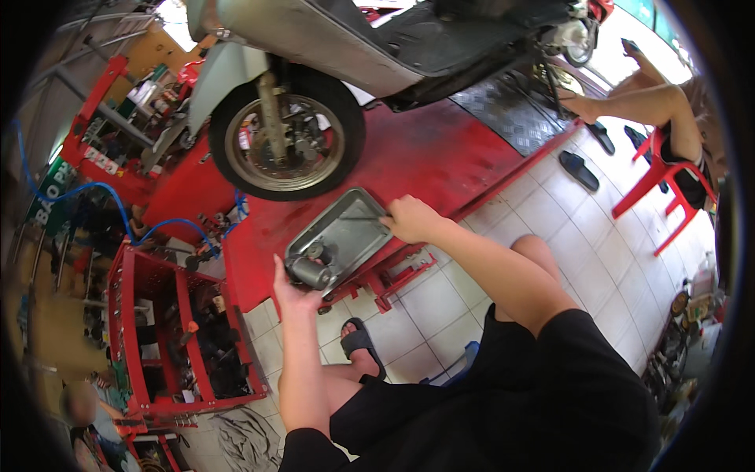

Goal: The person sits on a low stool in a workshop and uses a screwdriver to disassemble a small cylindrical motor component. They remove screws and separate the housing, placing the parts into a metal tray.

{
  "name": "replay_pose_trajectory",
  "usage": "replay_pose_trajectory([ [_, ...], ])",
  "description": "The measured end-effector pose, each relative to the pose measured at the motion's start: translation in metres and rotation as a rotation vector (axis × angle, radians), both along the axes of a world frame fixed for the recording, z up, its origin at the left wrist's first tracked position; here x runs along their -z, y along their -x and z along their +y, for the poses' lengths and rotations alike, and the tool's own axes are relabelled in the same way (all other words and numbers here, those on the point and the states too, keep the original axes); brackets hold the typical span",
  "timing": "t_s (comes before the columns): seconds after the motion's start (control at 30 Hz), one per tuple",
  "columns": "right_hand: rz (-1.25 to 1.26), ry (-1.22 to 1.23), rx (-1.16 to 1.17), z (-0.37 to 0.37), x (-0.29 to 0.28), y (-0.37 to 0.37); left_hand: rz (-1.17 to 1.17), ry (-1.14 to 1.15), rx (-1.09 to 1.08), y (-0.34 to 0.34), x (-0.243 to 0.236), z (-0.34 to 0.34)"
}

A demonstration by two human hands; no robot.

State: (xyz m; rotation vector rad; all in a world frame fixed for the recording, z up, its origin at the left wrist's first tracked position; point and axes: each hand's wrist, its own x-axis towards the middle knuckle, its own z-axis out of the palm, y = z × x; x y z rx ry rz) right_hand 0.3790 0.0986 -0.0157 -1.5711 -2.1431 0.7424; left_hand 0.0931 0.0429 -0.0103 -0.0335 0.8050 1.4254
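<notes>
A rectangular grey metal tray (355, 230) is tilted over the near edge of the red lift platform. Inside its near left end lie a cylindrical metal part (311, 273) and a smaller round metal piece (317, 250). My right hand (411, 219) is closed on the tray's right rim. At the near left corner, my left hand (296, 294) cups the tray beside the cylinder, thumb up along the side and the other fingers mostly hidden. Whether the tray touches the platform I cannot tell. Just beyond it stands the scooter's front wheel (226, 145).
The scooter (314, 47) stands on the red platform (417, 149). To the left is a red tool cart (185, 407), with a blue air hose (102, 186) above it. At right a person (684, 118) sits on a red plastic stool (657, 169), near loose sandals (580, 171).
</notes>
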Motion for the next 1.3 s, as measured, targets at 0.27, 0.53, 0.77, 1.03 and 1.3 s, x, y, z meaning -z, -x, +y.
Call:
replay_pose_trajectory([
  [0.27,0.368,0.203,-0.121,-0.028,-0.016,0.017,-0.086,-0.117,-0.004,-0.014,-0.007,-0.007],
  [0.53,0.743,0.518,-0.110,-0.031,-0.010,0.021,-0.021,-0.335,0.055,-0.032,-0.016,0.001],
  [0.77,0.835,0.636,-0.133,-0.035,-0.024,0.026,-0.131,-0.268,0.010,-0.021,0.001,0.017],
  [1.03,0.660,0.671,-0.108,-0.057,-0.038,0.031,-0.312,-0.263,-0.112,-0.018,-0.025,0.011],
  [1.3,0.744,0.784,-0.078,-0.061,-0.036,0.031,-0.388,-0.387,-0.079,-0.007,-0.021,0.006],
])
